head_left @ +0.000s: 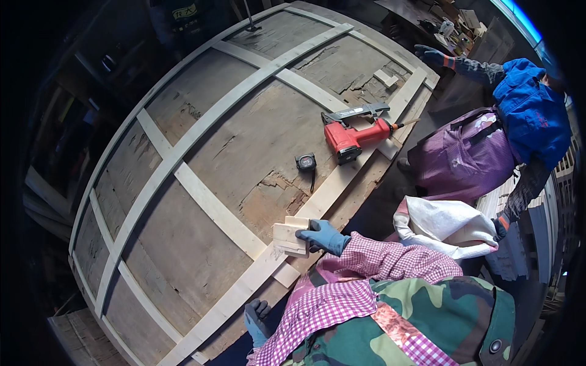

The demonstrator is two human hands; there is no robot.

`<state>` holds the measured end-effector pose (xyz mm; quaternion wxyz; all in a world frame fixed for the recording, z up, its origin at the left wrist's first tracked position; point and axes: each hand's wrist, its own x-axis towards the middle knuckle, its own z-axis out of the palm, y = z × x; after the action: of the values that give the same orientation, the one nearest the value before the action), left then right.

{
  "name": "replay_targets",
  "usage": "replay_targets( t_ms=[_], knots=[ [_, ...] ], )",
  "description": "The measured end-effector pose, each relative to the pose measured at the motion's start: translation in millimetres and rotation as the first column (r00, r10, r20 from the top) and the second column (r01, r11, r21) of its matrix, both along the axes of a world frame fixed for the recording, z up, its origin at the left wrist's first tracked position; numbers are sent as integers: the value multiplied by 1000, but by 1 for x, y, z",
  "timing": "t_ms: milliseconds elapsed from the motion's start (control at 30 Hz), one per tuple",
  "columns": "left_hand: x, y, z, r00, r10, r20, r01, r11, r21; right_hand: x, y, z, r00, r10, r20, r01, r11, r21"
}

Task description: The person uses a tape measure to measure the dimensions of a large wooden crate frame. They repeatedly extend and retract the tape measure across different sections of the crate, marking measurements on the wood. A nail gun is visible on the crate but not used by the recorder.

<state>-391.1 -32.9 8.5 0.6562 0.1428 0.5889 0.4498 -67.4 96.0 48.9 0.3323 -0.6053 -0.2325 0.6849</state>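
Note:
My right hand (328, 236), in a blue-grey glove, grips small wood blocks (289, 236) above a pale wooden strip along the near edge of a large panel. My left hand (257, 320), also gloved, hangs beside that edge with its fingers loosely curled and nothing visible in them. The plywood panel (213, 165) is worn and flaking, with pale wooden strips (217, 210) crossing it as a grid. A red nail gun (357, 135) lies on its side near the right edge, a hose at its end. Left of it sits a black tape measure (306, 161).
Small wood offcuts (386, 78) lie at the panel's far right. A person (525, 110) in blue and purple clothing stands to the right, holding a white sack (448, 226). A cluttered table (421, 21) stands behind. Another person (186, 24) is at the dark far side.

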Motion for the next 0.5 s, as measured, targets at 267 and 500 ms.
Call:
replay_targets(
  t_ms=[267, 500],
  knots=[
    [74, 49, -4, 1000, 20, 24, -22, 997, 74, 250, 119, -25, 687, -721, 86, 718, 692, 72],
    [232, 115, 55, 939, -116, -323, 120, 993, -8, 396, 271, -60, 667, -745, -24, 742, 661, 110]
  ],
)
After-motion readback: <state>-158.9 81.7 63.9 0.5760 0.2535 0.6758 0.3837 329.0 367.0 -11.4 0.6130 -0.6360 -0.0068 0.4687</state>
